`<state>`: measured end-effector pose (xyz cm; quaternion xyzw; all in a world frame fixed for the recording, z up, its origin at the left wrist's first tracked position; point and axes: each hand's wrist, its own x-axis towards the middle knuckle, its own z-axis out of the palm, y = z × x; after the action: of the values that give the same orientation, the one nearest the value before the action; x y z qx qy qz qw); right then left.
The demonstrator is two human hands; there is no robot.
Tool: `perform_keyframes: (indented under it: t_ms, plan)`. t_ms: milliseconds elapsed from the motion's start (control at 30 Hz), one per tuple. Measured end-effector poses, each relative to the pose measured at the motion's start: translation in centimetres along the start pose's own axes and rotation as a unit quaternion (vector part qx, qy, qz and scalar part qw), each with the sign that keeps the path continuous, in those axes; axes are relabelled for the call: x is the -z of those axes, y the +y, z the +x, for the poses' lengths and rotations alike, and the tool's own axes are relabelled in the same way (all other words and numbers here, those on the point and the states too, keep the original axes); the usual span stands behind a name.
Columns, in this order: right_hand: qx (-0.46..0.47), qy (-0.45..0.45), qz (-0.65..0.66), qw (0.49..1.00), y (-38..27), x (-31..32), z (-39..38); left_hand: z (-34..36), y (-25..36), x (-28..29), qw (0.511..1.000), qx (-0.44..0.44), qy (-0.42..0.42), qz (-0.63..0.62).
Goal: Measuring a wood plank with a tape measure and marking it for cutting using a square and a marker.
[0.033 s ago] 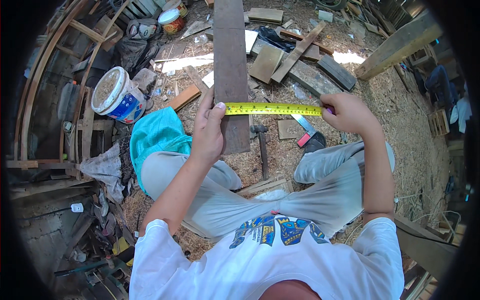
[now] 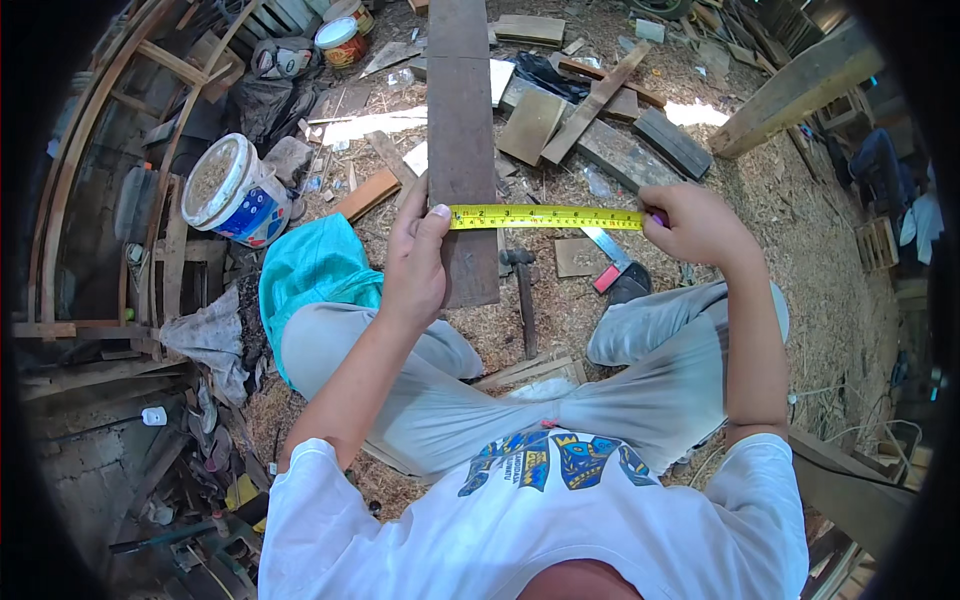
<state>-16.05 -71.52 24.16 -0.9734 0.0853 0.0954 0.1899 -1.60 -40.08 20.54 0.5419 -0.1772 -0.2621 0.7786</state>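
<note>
Okay, far left of the frame: white plastic bucket with a blue label [image 2: 262, 212], tilted, sawdust-coloured stuff inside. Right of it and lower, crumpled teal cloth [image 2: 315, 262] beside the left knee of the grey trousers [image 2: 335, 345]. Left hand [image 2: 412, 262], centre-left: closed around the left edge of the long dark-brown wooden board [image 2: 462, 150], thumb on top, pinning the end of the tape. Board runs from top edge of the frame down to the centre, roughly upright in the picture. Yellow tape-measure blade with black markings [image 2: 550, 217] crosses the board's right part at mid-frame and stretches past its right edge, nearly level. Just right of the board's lower end, dark hammer [image 2: 526, 310], head up, handle pointing down the frame. Further right, under the tape, try square with silver blade and red handle [image 2: 606, 279], lying slanted. Right hand [image 2: 692, 228], right of centre: fist closed round the tape's other end, bit of purple showing; rest hidden by fingers. Upper right: thick weathered wooden post [image 2: 795, 95], leaning diagonally.
</note>
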Motion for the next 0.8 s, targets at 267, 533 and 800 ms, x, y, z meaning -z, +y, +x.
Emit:
perform_keyframes:
  t_ms: [267,533,800]
  plan:
    - [0.031,0.008,0.006,0.999,-0.4,-0.7,0.4,-0.6,-0.7,-0.6,1.0,0.019,0.0,0.004]
    - [0.048,-0.029,0.027,0.998,-1.6,-1.2,0.2,-0.4,-1.2,-0.4,0.999,0.021,0.005,0.027]
    - [0.073,-0.052,0.031,0.996,-1.1,-1.5,0.0,0.2,-1.8,0.4,1.0,0.025,-0.009,-0.007]
